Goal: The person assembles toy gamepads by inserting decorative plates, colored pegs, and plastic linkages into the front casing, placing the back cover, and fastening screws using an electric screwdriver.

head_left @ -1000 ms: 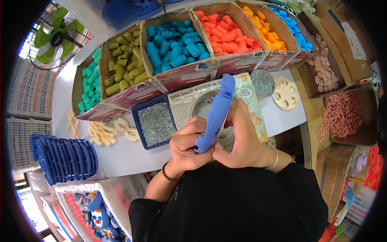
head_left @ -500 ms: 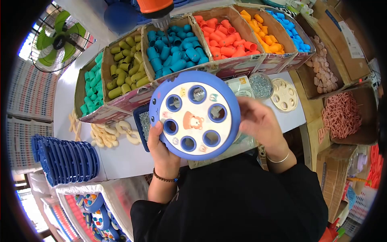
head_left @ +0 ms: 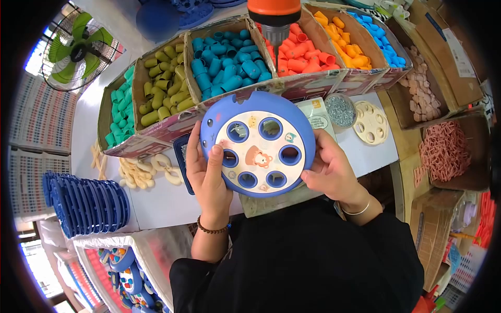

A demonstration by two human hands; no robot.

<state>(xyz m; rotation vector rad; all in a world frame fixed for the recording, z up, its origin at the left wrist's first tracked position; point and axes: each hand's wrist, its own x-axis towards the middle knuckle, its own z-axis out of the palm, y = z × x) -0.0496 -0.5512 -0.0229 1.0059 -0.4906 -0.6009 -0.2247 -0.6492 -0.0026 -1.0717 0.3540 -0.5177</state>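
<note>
Between my two hands is a round blue toy shell (head_left: 308, 125) with a cream face plate (head_left: 271, 151). The plate has several round holes and small animal pictures around a bear in the middle. My left hand (head_left: 211, 175) grips the shell's left edge, its thumb lying on the front near a hole. On the right edge, my right hand (head_left: 331, 169) holds it with the thumb at the lower front and the other fingers partly hidden behind. Above the shell hangs an orange power screwdriver (head_left: 275, 21) with its bit pointing down, apart from the shell.
A cardboard divided box (head_left: 162, 128) holds teal (head_left: 229, 62), olive, red and orange caps. Screws fill a round tub (head_left: 341, 111) beside a loose cream plate (head_left: 370, 123). Blue frames (head_left: 94, 203) are stacked left. Pink parts (head_left: 443, 151) lie in a box at right.
My right hand has closed onto the shell's right edge. The shell has tilted and shifted slightly right. The screwdriver appears farther right and lower.
</note>
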